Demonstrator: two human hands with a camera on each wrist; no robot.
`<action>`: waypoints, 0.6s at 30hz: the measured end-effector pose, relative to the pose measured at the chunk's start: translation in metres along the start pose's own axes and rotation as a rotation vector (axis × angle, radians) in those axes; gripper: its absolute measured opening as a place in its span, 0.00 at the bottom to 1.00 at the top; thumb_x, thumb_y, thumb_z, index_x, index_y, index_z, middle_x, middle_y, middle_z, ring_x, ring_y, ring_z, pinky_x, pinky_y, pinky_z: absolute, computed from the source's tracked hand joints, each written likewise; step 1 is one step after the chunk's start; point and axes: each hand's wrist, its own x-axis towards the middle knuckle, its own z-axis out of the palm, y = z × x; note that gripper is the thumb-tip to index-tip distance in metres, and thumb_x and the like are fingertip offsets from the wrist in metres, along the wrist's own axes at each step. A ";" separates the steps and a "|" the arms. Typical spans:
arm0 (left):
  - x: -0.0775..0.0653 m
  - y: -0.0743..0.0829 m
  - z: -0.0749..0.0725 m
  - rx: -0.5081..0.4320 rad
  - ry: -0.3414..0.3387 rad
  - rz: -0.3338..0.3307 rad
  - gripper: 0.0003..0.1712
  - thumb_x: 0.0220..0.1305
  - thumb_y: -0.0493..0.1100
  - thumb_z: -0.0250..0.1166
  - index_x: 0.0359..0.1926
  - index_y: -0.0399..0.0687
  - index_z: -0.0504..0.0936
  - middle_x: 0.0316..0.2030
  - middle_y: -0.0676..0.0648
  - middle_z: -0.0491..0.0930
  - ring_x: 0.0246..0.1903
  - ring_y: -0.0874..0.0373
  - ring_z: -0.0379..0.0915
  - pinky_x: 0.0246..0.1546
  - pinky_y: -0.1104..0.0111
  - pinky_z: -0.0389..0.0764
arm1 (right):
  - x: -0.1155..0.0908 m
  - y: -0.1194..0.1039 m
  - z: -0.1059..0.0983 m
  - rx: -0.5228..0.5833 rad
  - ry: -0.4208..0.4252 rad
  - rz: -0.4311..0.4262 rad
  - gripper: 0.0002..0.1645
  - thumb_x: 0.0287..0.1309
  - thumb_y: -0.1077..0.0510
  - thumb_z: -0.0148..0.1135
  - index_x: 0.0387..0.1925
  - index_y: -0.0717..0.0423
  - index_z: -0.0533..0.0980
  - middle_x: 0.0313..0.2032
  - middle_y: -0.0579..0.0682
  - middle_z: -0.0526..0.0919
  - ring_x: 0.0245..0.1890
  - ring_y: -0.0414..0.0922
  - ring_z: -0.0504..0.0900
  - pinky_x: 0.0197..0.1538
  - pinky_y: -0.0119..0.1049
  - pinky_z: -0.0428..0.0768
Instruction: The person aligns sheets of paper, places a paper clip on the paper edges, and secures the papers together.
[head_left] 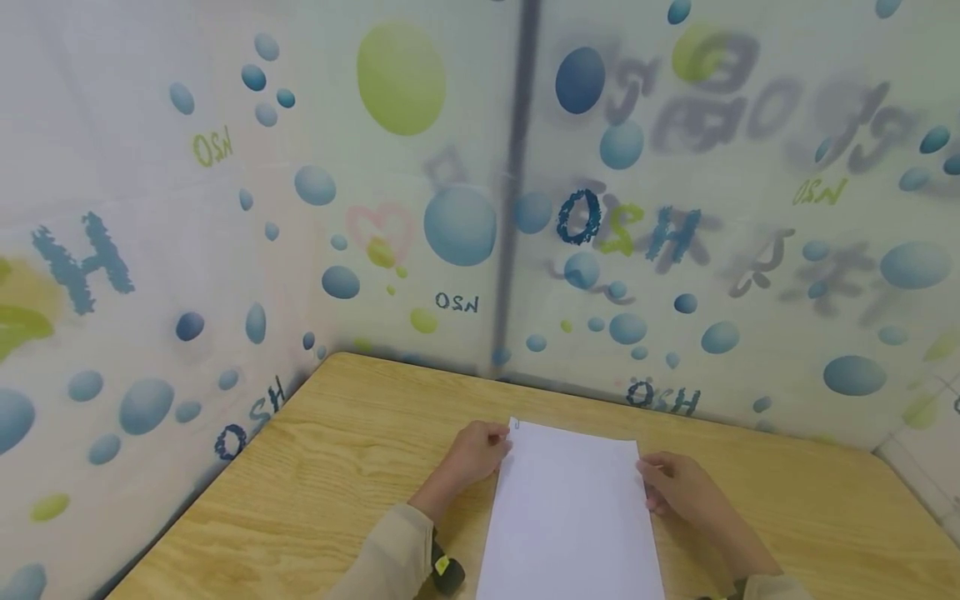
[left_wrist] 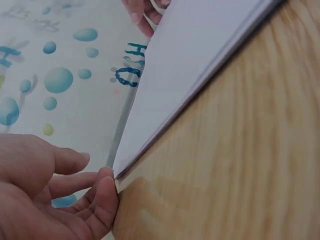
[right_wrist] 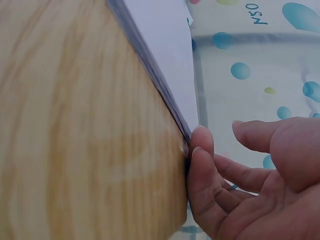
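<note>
A stack of white paper point(head_left: 573, 508) lies on the wooden table, with a small clip point(head_left: 516, 425) at its far left corner. My left hand point(head_left: 480, 450) is at the left side near that corner. In the left wrist view its fingertips point(left_wrist: 106, 186) touch the paper's corner, the thumb held apart from them. On the opposite side, my right hand point(head_left: 678, 487) rests its fingertips point(right_wrist: 201, 150) against the right edge near the far corner. Its thumb also stands away from the sheets, as the right wrist view shows. The stack's near end runs out of the head view.
The light wood table point(head_left: 337, 450) has rounded far corners. Pale curtains point(head_left: 420, 167) printed with blue and green bubbles hang behind it and along the left side. A dark strap with a black device point(head_left: 447, 575) sits at the left wrist.
</note>
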 end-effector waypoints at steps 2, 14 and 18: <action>0.000 0.000 0.001 -0.015 -0.001 0.005 0.20 0.70 0.38 0.59 0.59 0.35 0.75 0.38 0.45 0.75 0.27 0.56 0.73 0.27 0.66 0.77 | 0.000 0.000 0.000 -0.003 0.004 -0.008 0.29 0.70 0.50 0.53 0.58 0.72 0.69 0.26 0.53 0.77 0.25 0.46 0.78 0.31 0.38 0.79; -0.003 0.005 0.006 0.259 0.010 0.185 0.19 0.74 0.43 0.54 0.57 0.34 0.76 0.51 0.37 0.72 0.50 0.45 0.72 0.53 0.53 0.73 | -0.004 -0.001 -0.006 -0.103 0.019 -0.022 0.30 0.70 0.47 0.52 0.60 0.68 0.69 0.33 0.53 0.79 0.30 0.46 0.77 0.34 0.41 0.77; -0.004 0.006 0.002 0.393 0.034 0.223 0.22 0.75 0.47 0.52 0.60 0.38 0.75 0.59 0.37 0.70 0.57 0.42 0.69 0.57 0.51 0.69 | -0.006 -0.005 -0.011 -0.171 0.050 -0.093 0.32 0.71 0.42 0.50 0.61 0.65 0.69 0.46 0.60 0.79 0.43 0.53 0.78 0.43 0.48 0.78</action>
